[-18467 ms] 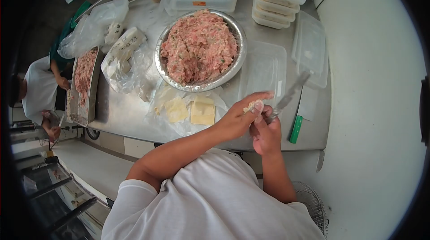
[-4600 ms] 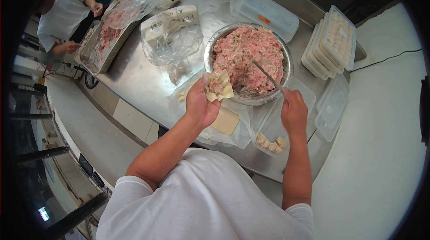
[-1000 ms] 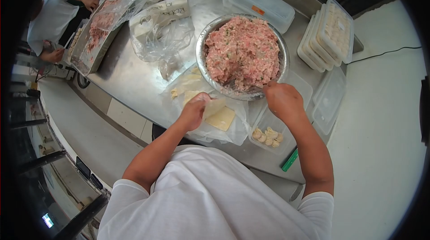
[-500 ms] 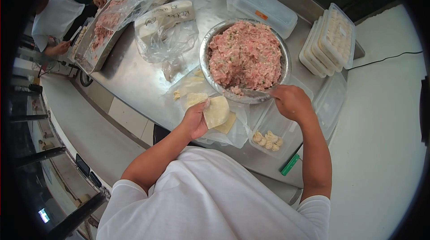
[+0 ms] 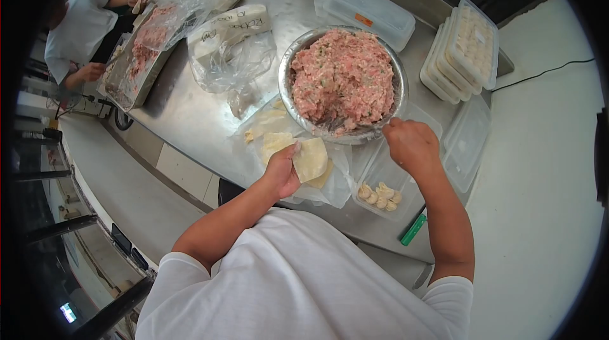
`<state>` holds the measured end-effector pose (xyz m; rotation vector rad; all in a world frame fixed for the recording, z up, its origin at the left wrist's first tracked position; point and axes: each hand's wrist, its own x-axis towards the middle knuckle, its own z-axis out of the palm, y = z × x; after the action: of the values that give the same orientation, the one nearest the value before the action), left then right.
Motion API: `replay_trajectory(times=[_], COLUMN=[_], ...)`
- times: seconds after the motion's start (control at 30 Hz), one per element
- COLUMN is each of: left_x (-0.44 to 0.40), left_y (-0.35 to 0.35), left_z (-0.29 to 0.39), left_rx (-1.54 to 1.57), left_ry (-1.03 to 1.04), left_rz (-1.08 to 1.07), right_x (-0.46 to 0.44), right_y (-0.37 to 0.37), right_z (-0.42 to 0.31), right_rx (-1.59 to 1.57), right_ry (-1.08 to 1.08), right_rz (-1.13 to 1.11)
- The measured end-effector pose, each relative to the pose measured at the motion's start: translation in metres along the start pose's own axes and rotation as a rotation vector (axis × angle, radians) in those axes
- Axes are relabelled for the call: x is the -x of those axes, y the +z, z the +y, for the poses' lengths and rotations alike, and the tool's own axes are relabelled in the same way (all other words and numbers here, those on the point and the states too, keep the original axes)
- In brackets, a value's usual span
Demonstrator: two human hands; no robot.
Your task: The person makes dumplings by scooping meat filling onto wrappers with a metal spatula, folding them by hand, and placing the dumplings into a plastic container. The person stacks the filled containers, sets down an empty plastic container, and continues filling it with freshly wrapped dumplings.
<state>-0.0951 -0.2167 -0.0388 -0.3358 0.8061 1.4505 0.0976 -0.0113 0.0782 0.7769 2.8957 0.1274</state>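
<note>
My left hand [image 5: 282, 170] holds a pale dumpling wrapper [image 5: 311, 160], thumb on top, above more wrappers [image 5: 276, 142] lying on a plastic sheet [image 5: 342, 175]. At the near right rim of a metal bowl [image 5: 287, 89], my right hand [image 5: 412, 143] is closed around the handle of a flat metal spreader, whose blade is hard to make out now. Pink minced meat filling [image 5: 346, 77] with green bits is heaped in the bowl, hollowed out at the near side. Several folded dumplings [image 5: 380, 196] sit in the near end of a clear plastic container [image 5: 406, 178], below my right hand.
Stacked containers of dumplings [image 5: 463, 48] stand at the right. A lidded plastic box [image 5: 368, 13] is behind the bowl. A wrapped packet [image 5: 228, 32] lies left of it. A green marker [image 5: 413, 229] is near the table edge. Another person [image 5: 79, 29] works at a meat tray [image 5: 141, 77].
My right hand has turned slightly at the bowl's rim, and the spreader blade that showed against the meat is now hardly visible. My left hand still holds the wrapper. The view has shifted a little.
</note>
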Motion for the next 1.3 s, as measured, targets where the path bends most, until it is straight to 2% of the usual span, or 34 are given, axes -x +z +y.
replay_trajectory(times=[0.1,0.17,0.2,0.27,0.4,0.47,0.6,0.67,0.7,0.77,0.9,0.97,1.1,1.17,1.2,1.23,1.3], left_x=[0.001,0.005,0.006,0.009,0.022,0.021,0.017,0.013,0.015,0.018,0.03,0.042,0.063,0.045,0.054,0.056,0.054], left_y=[0.001,0.005,0.006,0.007,0.021,0.021,0.018,0.016,0.021,0.032,0.048,0.047,0.067,0.046,0.054,0.062,0.073], left_z=[0.0,0.0,0.001,0.002,0.005,0.007,0.012,0.012,0.013,0.014,0.019,0.031,0.042,0.03,0.036,0.037,0.037], left_rx=[0.021,0.009,0.02,0.08,0.074,0.087,0.024,-0.076,-0.081,-0.087,-0.128,0.018,0.088,-0.644,-1.122,-1.126,-1.39], left_ry=[0.028,0.037,0.044,-0.003,-0.044,-0.015,0.059,0.213,0.211,0.257,0.317,0.318,0.31,0.517,0.627,0.615,0.713], left_rz=[0.033,0.068,0.072,-0.08,-0.048,-0.205,-0.123,-0.045,-0.048,-0.09,-0.142,-0.468,-0.451,-0.195,-0.192,-0.202,-0.109], right_x=[0.002,0.011,0.017,0.034,0.059,0.065,0.076,0.081,0.08,0.075,0.064,0.065,0.072,0.076,0.078,0.079,0.086], right_y=[-0.007,-0.006,-0.004,0.004,0.023,0.042,0.038,0.022,0.021,0.018,0.036,0.016,-0.013,-0.02,-0.019,-0.018,-0.018], right_z=[0.0,0.009,0.01,0.006,-0.037,-0.054,-0.054,-0.058,-0.063,-0.075,-0.081,-0.081,-0.077,-0.075,-0.075,-0.074,-0.07], right_rx=[-0.06,-0.271,-0.268,-0.56,-0.724,-0.859,-0.778,-0.739,-0.739,-0.834,-0.776,-0.787,-1.021,-1.103,-1.102,-1.06,-1.019], right_ry=[-0.1,-0.08,-0.094,-0.144,-0.075,-0.012,-0.009,0.114,0.119,0.082,0.062,0.043,0.099,0.105,0.118,0.098,0.094], right_rz=[-0.053,0.028,0.025,0.143,0.246,0.295,0.318,0.335,0.339,0.43,0.418,0.471,0.512,0.423,0.425,0.375,0.328])
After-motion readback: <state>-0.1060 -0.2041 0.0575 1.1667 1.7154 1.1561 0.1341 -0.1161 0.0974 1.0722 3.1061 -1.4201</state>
